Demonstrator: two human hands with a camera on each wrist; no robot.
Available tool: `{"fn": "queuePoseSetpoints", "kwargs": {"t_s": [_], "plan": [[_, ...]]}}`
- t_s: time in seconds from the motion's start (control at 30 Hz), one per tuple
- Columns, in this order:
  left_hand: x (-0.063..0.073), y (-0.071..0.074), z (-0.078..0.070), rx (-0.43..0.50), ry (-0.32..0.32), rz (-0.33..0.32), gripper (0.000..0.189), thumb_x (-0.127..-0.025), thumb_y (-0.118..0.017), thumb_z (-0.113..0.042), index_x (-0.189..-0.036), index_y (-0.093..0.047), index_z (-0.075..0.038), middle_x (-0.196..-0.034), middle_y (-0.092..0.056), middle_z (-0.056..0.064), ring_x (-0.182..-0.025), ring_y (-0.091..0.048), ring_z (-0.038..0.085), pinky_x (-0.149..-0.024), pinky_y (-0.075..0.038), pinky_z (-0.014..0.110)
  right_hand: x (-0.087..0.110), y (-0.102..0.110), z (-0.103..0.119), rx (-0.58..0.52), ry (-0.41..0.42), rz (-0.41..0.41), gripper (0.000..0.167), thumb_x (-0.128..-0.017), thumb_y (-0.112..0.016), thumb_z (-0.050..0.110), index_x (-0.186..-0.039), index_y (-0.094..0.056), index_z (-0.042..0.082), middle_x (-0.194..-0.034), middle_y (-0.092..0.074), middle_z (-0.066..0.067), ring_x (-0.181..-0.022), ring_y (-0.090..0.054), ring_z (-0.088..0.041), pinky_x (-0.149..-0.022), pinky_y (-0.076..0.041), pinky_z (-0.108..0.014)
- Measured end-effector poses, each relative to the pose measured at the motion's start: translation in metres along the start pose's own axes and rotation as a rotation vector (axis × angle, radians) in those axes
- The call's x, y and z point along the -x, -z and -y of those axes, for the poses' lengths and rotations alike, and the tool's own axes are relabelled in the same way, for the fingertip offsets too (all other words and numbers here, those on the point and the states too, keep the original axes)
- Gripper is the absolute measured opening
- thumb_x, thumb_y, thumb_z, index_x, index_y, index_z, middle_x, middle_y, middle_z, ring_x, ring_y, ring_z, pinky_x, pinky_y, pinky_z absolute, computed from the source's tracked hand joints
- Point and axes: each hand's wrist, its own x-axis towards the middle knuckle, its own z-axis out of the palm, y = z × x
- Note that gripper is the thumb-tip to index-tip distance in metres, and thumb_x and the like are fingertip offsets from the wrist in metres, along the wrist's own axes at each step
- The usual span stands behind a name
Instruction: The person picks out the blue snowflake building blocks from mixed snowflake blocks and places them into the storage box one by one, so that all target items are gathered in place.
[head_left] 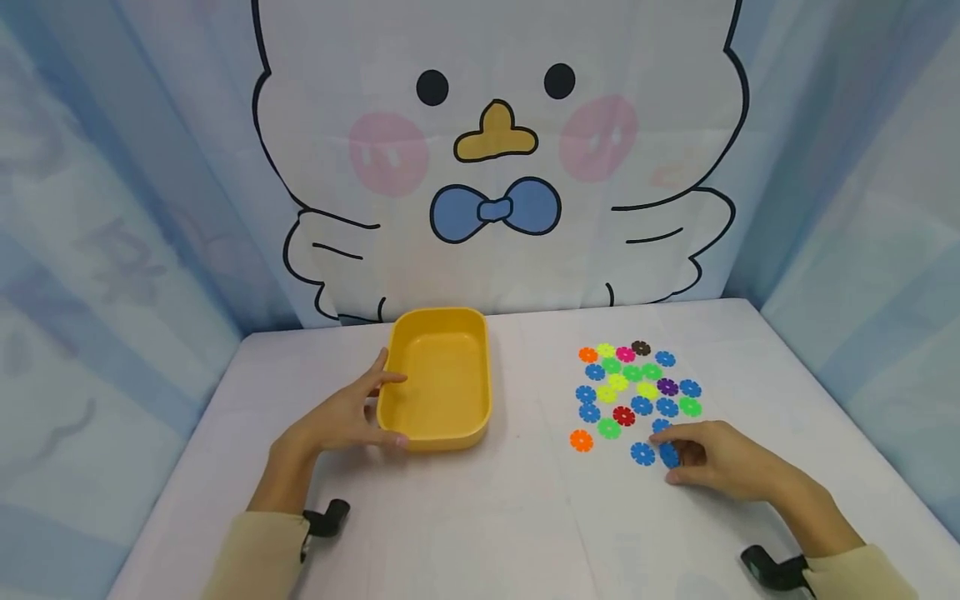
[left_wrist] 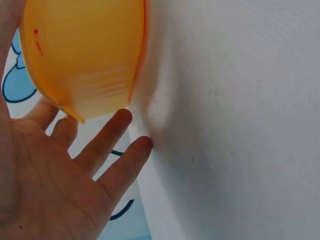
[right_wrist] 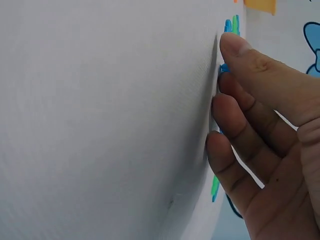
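Observation:
On the left of the table is a yellow plastic tray (head_left: 438, 375), with nothing inside. My left hand (head_left: 341, 417) holds its left side, a finger over the rim and the thumb at the near corner. The left wrist view has the ring and little fingers spread free below the tray (left_wrist: 90, 55). To the right, my right hand (head_left: 723, 458) pinches a blue notched disc (head_left: 669, 455) between thumb and forefinger, low over the table. Thumb and fingers hide most of this blue disc (right_wrist: 224, 67) in the right wrist view. Another blue disc (head_left: 642, 453) lies just left of it.
Several flat notched discs in blue, green, yellow, orange and other colours lie spread beyond the right hand, among them a red disc (head_left: 624, 416) and an orange disc (head_left: 581, 441). A printed cloth (head_left: 495, 275) hangs behind the white table (head_left: 480, 533), and curtains flank both sides.

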Motion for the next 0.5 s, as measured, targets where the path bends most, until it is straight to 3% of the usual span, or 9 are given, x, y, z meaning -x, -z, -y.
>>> {"fn": "queuePoseSetpoints", "kwargs": {"t_s": [0.27,0.5], "plan": [[-0.001,0.002,0.0,0.002,-0.012,-0.002,0.108,-0.069,-0.09,-0.059,-0.159,-0.037,-0.028,-0.174,0.003,-0.004,-0.144,-0.042,0.04,-0.114,-0.041,0.06,-0.004,0.001,-0.001,0.02,0.036,-0.048,0.041,-0.087,-0.082,0.035,-0.121,-0.073,0.015,-0.088,-0.059,0.01,-0.08,-0.051,-0.005,-0.068,-0.049,-0.021],[-0.001,-0.001,-0.001,-0.013,0.003,0.001,0.11,-0.068,-0.09,-0.061,-0.159,-0.036,-0.03,-0.174,0.003,-0.008,-0.14,-0.045,0.035,-0.112,-0.043,0.058,-0.012,0.006,0.014,0.042,0.075,-0.13,0.041,-0.086,-0.084,0.032,-0.122,-0.073,0.015,-0.091,-0.062,0.013,-0.084,-0.055,-0.006,-0.07,-0.053,-0.021]]}}
